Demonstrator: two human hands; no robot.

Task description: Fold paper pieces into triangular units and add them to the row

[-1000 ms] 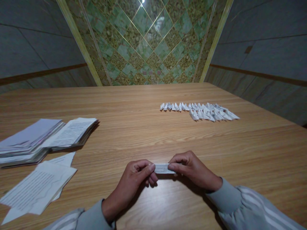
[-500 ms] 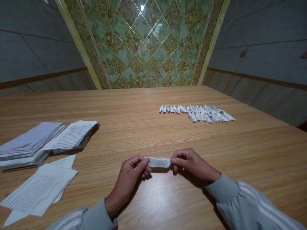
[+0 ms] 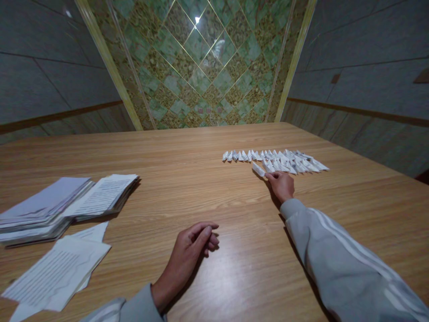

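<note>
My right hand (image 3: 281, 185) is stretched out over the table and pinches one end of a small folded paper strip (image 3: 258, 169). That strip tilts down to the right into my fingertips, at the left end of the front row of folded paper pieces (image 3: 278, 164). These pieces are white, pointed and lined up close together, with a second row (image 3: 241, 155) behind reaching further left. My left hand (image 3: 196, 241) rests near the table's front middle, holding nothing. Its thumb lies against the index finger and the other fingers are curled in.
On the left of the wooden table (image 3: 161, 179) lie two stacks of paper, a purplish stack (image 3: 50, 194) and a printed stack (image 3: 107, 192). Loose printed sheets (image 3: 56, 268) overlap in front of them. A tiled wall (image 3: 208, 80) stands behind the table.
My right hand has carried the folded paper strip forward and right to the rows. My left hand has let go of the strip and stayed near its place.
</note>
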